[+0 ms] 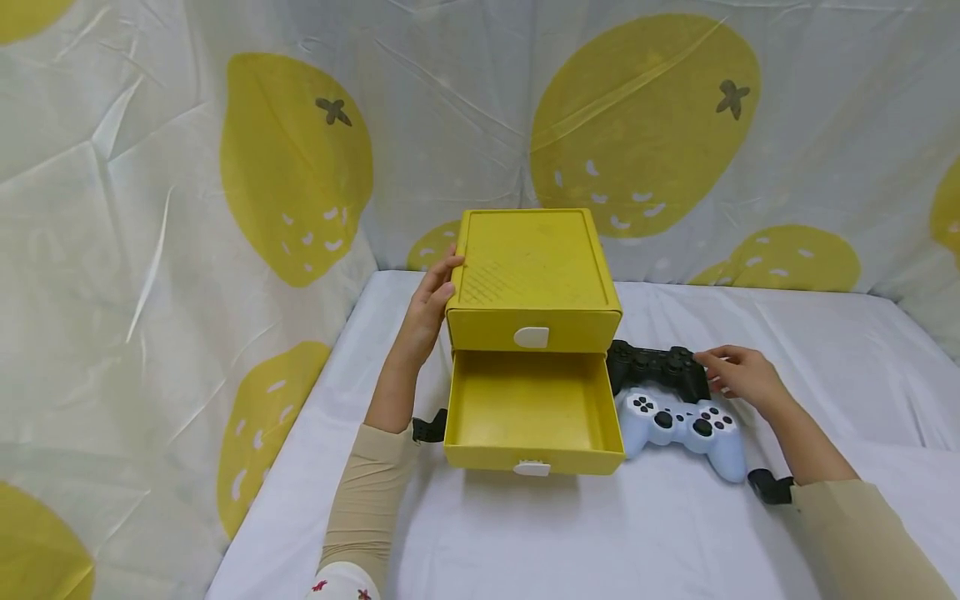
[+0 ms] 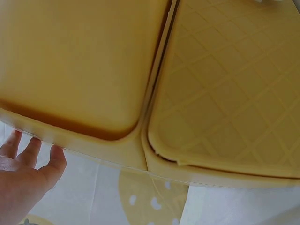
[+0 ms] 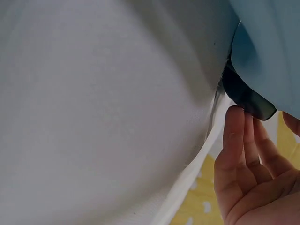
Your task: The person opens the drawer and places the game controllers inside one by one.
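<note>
A yellow two-tier drawer box (image 1: 537,258) stands on the white surface, its lower drawer (image 1: 532,400) pulled out and its upper one closed. My left hand (image 1: 431,308) rests against the box's left side, fingers extended; the fingertips touch its edge in the left wrist view. To the right of the box lie a black game controller (image 1: 656,367) and, in front of it, a light blue game controller (image 1: 682,425). My right hand (image 1: 742,375) pinches the right end of the black one. In the right wrist view, the blue controller (image 3: 276,61) partly hides the black handle (image 3: 248,96).
White cloth (image 1: 540,542) covers the tabletop. Behind and to the left hangs a pale curtain (image 1: 450,108) printed with yellow lemons. White tab handles (image 1: 531,337) sit on the drawer fronts. Black wrist cameras (image 1: 430,427) show beside both forearms.
</note>
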Motion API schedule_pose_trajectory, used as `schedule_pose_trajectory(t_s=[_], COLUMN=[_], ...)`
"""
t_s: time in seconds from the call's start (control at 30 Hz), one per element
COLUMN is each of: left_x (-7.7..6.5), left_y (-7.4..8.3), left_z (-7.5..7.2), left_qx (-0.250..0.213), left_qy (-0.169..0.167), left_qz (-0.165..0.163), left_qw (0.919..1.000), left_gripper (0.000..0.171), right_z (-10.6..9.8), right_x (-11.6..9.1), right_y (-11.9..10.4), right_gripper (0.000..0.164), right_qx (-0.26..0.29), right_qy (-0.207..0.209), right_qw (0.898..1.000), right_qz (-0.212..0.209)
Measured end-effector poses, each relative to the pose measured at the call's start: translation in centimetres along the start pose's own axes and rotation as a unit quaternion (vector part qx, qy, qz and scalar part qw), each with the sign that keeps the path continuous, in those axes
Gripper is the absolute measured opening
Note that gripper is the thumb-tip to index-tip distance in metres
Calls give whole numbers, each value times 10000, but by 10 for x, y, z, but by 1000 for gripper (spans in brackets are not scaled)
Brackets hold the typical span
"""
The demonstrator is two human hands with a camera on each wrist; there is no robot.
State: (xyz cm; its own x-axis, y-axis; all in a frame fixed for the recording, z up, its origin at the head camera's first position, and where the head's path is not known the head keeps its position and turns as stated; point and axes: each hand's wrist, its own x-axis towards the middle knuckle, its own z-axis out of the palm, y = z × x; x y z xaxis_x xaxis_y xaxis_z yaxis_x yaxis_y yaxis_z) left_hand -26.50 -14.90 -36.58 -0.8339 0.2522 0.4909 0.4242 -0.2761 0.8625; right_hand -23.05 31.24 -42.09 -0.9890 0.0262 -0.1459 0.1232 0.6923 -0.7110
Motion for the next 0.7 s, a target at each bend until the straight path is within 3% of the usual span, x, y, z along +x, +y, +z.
schedule_pose_trajectory(t_s=[0.27,0.53,0.7], left_x=[0,0,0], left_y=[0,1,1], left_z=[0,0,0], left_qx=[38,21,-57], left_qy=[24,23,-2], left_qz=[-22,-10,11], left_qw=[10000,10000,10000], left_gripper=[35,43,42], right_z=[5,8,8], right_x=[6,10,12], right_y=[0,-2,-1], right_gripper=[73,80,80], right_qx=[-357,-322,-165], right_qy=[-384,-859,-892], right_qw=[9986,9958,9959], right_qz=[-63,-29,30])
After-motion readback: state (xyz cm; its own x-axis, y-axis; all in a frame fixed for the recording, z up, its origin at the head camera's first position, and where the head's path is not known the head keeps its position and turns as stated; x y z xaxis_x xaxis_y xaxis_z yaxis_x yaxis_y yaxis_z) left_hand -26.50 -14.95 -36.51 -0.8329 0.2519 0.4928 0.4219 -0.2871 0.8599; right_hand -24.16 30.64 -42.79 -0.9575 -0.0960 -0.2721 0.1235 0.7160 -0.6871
